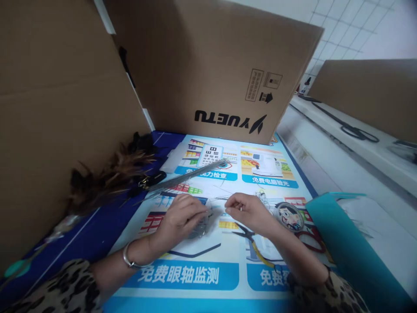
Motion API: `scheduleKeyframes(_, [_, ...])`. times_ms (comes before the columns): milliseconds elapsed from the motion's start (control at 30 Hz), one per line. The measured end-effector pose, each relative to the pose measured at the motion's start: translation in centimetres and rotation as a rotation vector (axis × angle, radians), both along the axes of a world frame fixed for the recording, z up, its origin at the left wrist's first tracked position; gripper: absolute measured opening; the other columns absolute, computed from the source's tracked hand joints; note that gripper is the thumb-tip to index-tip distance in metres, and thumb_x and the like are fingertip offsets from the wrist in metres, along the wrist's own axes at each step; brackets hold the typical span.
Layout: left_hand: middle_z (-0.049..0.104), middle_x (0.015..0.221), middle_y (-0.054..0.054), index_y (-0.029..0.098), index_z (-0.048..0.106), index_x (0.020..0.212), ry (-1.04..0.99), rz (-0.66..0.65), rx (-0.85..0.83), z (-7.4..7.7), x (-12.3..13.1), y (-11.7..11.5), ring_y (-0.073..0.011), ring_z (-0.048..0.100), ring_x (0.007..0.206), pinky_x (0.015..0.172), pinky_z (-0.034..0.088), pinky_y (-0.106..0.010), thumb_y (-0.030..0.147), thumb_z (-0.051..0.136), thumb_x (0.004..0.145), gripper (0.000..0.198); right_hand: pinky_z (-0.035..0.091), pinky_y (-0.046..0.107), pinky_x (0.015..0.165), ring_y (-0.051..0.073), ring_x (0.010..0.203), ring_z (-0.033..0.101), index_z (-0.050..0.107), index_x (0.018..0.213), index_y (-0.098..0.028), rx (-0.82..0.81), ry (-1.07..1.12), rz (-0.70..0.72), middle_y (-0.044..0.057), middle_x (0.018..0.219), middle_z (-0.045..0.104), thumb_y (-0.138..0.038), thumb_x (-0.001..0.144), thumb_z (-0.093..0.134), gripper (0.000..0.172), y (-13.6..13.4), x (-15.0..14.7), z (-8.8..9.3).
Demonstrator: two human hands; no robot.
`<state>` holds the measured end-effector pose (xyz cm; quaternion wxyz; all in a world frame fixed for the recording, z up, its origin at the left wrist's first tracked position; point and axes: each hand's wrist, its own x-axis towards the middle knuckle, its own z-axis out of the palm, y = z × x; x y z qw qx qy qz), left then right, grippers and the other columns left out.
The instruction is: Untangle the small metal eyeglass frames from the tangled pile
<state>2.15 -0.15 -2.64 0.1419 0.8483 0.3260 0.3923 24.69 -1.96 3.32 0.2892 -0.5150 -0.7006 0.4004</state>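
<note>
- The work looks to be under way, with the left hand and right hand facing each other, just apart, over the middle of the bench.
- The fingers of each grip curl inward; I cannot tell whether either is clamped on a strand, though a small pale tip shows at the right one.
- Much seems left: a bundle of thin wires lies slantwise beyond the left hand, towards the bench's far left corner, apart from both hands.
- As for what is done, a tangle of fine wire beyond the right hand looks already bent; no finished piece can be picked out.
- The pliers lie unheld, partly under the right forearm, and the red-handled scissors lie nearer the bench's right edge.
- Brown feathers lie unheld along the left edge, blurred and hard to count.
- A clear object beneath the left fingers is partly hidden; its shape is unclear.
- The bench's near edge is cut off, and the contents of the teal box at right are hard to make out.
</note>
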Motion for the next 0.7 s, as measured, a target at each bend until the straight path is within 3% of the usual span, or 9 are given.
scheduleKeyframes(100, [0.061, 0.082, -0.005, 0.020, 0.065, 0.087, -0.101, -0.001, -0.138, 0.2, 0.0, 0.1, -0.0176, 0.054, 0.082, 0.077, 0.042, -0.032, 0.021, 0.057, 0.081, 0.010, 0.035, 0.026, 0.059, 0.017, 0.067, 0.056, 0.066, 0.077, -0.021, 0.085, -0.454, 0.100, 0.003, 0.076, 0.065, -0.030, 0.074, 0.059, 0.011, -0.7, 1.6, 0.9])
scheduleKeyframes(200, [0.058, 0.087, -0.006, 0.019, 0.065, 0.084, -0.198, 0.014, -0.284, 0.7, 0.0, 0.1, -0.0180, 0.053, 0.087, 0.077, 0.044, -0.031, 0.022, 0.056, 0.082, 0.011, 0.037, 0.031, 0.064, 0.025, 0.080, 0.056, 0.065, 0.088, -0.019, 0.077, -0.786, 0.236, 0.009, 0.089, 0.065, -0.039, 0.067, 0.066, 0.029, -2.2, 2.3, 1.0])
scheduleKeyframes(267, [0.056, 0.088, -0.006, 0.019, 0.066, 0.082, -0.236, 0.032, -0.337, 0.9, 0.0, 0.1, -0.0179, 0.052, 0.087, 0.077, 0.044, -0.031, 0.025, 0.054, 0.083, 0.013, 0.039, 0.035, 0.067, 0.030, 0.086, 0.054, 0.062, 0.097, -0.018, 0.063, -0.925, 0.225, 0.012, 0.095, 0.062, -0.038, 0.062, 0.070, 0.041, -3.2, 2.5, 0.7])
scheduleKeyframes(500, [0.054, 0.087, -0.004, 0.021, 0.067, 0.082, -0.285, 0.087, -0.359, 0.6, -0.7, 0.4, -0.0179, 0.051, 0.089, 0.083, 0.043, -0.033, 0.029, 0.057, 0.081, 0.013, 0.039, 0.037, 0.075, 0.029, 0.093, 0.051, 0.057, 0.101, -0.019, 0.052, -0.968, 0.230, 0.012, 0.100, 0.058, -0.033, 0.071, 0.060, 0.033, -4.4, 3.7, 0.4])
scheduleKeyframes(600, [0.056, 0.088, -0.004, 0.021, 0.068, 0.081, -0.301, 0.075, -0.425, 0.6, -0.9, 0.4, -0.0178, 0.052, 0.089, 0.084, 0.043, -0.033, 0.030, 0.058, 0.080, 0.013, 0.039, 0.039, 0.077, 0.030, 0.097, 0.049, 0.055, 0.108, -0.020, 0.037, -0.954, 0.230, 0.013, 0.104, 0.056, -0.031, 0.069, 0.060, 0.041, -4.9, 4.1, 0.4])
scheduleKeyframes(700, [0.058, 0.087, -0.004, 0.020, 0.068, 0.080, -0.366, 0.084, -0.511, 0.8, -1.0, 0.5, -0.0180, 0.054, 0.089, 0.083, 0.044, -0.032, 0.030, 0.059, 0.079, 0.014, 0.039, 0.043, 0.078, 0.032, 0.098, 0.048, 0.056, 0.105, -0.021, 0.039, -0.976, 0.198, 0.013, 0.106, 0.057, -0.025, 0.067, 0.057, 0.038, -5.4, 4.1, -0.3])
